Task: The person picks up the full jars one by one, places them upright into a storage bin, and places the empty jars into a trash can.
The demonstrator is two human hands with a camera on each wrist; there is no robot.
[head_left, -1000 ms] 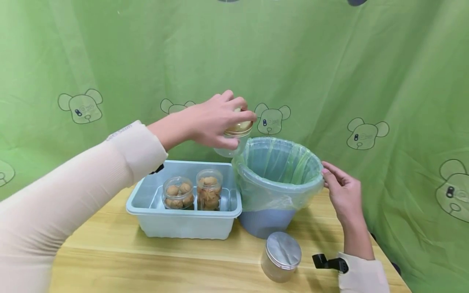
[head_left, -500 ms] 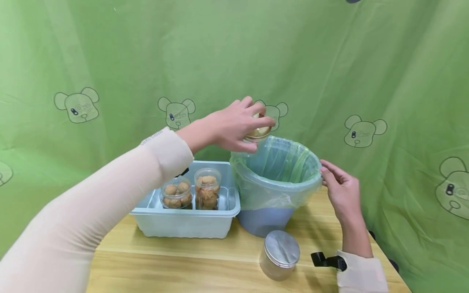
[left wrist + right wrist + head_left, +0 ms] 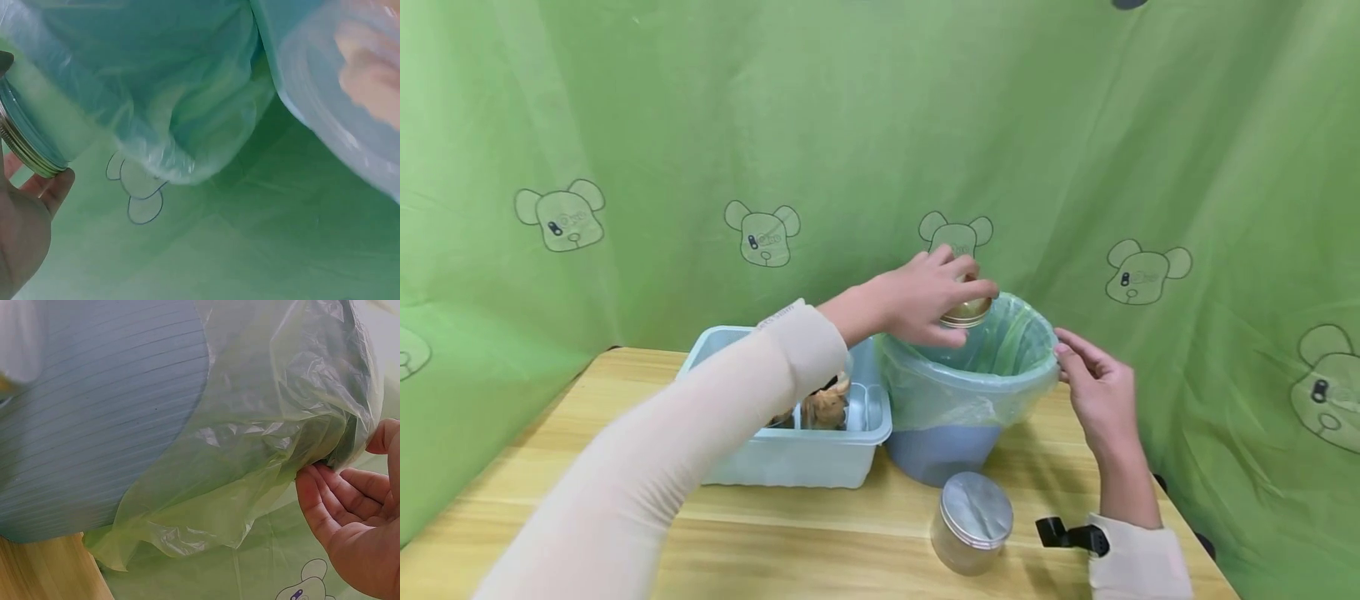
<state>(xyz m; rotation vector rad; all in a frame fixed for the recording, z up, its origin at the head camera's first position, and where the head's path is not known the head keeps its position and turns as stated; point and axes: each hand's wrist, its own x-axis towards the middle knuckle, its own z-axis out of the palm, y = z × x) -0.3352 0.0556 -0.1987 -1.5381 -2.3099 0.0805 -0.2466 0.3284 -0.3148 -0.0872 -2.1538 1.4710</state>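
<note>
My left hand (image 3: 917, 302) grips a clear jar by its gold lid (image 3: 967, 313), over the mouth of a blue trash bin (image 3: 943, 454). In the left wrist view, fingers curl round the lid's edge, and the clear body (image 3: 53, 119) points toward the bag. A thin green trash bag (image 3: 970, 404) lines the bin and folds down over its rim. On the bin's right side, my right hand (image 3: 1101, 396) pinches the bagged rim. The right wrist view has that thumb and fingers on either side of the rim.
A light blue basin (image 3: 797, 462) stands left of the bin. Inside, a jar of cookies (image 3: 825, 408) shows partly, with my left sleeve covering much of it. In front of the bin, a jar with a silver lid (image 3: 973, 512) stands on the wooden table (image 3: 820, 550).
My left hand has carried the gold-lidded jar rightward, from above the gap between basin and bin to over the bin's mouth, and lower. My right hand keeps its hold on the rim.
</note>
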